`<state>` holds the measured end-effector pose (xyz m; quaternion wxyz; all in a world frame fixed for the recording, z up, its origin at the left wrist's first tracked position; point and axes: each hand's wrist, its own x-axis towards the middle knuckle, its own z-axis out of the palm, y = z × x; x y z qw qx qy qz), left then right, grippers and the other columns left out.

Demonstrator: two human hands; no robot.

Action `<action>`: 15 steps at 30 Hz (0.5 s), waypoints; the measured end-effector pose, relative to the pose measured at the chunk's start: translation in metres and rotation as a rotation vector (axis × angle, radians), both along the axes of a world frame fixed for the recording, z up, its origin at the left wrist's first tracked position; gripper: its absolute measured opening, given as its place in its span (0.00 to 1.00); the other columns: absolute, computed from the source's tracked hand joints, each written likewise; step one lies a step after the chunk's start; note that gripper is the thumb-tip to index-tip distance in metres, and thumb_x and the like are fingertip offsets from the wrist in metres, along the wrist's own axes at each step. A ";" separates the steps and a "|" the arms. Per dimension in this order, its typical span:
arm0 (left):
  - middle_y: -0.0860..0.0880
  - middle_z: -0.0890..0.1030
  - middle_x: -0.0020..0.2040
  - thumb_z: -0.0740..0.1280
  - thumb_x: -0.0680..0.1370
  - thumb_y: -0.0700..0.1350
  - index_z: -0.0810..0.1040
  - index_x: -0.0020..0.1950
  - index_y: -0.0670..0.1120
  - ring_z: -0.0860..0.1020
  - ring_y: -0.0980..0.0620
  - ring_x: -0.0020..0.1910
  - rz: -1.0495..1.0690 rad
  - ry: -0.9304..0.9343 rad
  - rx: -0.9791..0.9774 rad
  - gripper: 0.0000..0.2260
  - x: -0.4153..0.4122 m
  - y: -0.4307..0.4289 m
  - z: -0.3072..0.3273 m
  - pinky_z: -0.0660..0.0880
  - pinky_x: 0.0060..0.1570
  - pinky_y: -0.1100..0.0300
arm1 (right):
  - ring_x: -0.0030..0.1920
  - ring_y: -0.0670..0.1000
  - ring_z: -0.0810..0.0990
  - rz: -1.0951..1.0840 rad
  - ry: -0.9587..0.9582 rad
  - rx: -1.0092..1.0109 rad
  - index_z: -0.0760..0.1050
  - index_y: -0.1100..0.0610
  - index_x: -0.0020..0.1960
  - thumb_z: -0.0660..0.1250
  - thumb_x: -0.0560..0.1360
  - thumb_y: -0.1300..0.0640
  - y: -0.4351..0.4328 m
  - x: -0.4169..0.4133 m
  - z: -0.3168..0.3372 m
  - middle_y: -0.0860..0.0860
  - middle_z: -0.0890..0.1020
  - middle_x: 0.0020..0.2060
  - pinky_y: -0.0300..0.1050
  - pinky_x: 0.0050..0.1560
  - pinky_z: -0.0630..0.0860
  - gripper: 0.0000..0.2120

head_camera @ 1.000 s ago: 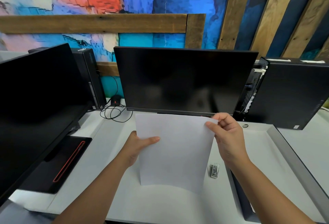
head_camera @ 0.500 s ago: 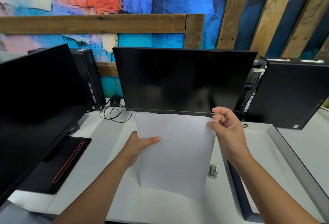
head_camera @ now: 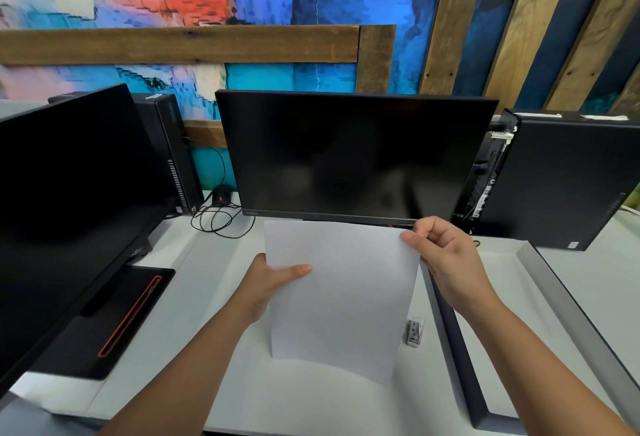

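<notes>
The sheet of paper (head_camera: 341,300) is lifted over the bench (head_camera: 207,297) between my fingers (head_camera: 429,228), long axis running away from me. My left hand (head_camera: 266,283) pinches its left edge and my right hand (head_camera: 448,262) the far right corner.

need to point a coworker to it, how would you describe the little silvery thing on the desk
Find the middle monitor; below it, a white sheet is held over the white desk. Right of the sheet's lower edge lies the small silvery piece, the only tiny shiny item there.
</notes>
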<state>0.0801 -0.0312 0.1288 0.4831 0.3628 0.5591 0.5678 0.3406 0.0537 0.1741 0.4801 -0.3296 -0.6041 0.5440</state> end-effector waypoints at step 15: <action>0.41 0.85 0.50 0.79 0.55 0.47 0.83 0.48 0.43 0.83 0.43 0.48 -0.001 -0.010 0.017 0.23 0.000 -0.001 0.000 0.79 0.51 0.51 | 0.37 0.52 0.70 0.044 -0.060 0.025 0.73 0.55 0.37 0.72 0.71 0.55 0.000 0.002 0.001 0.54 0.72 0.32 0.49 0.43 0.66 0.10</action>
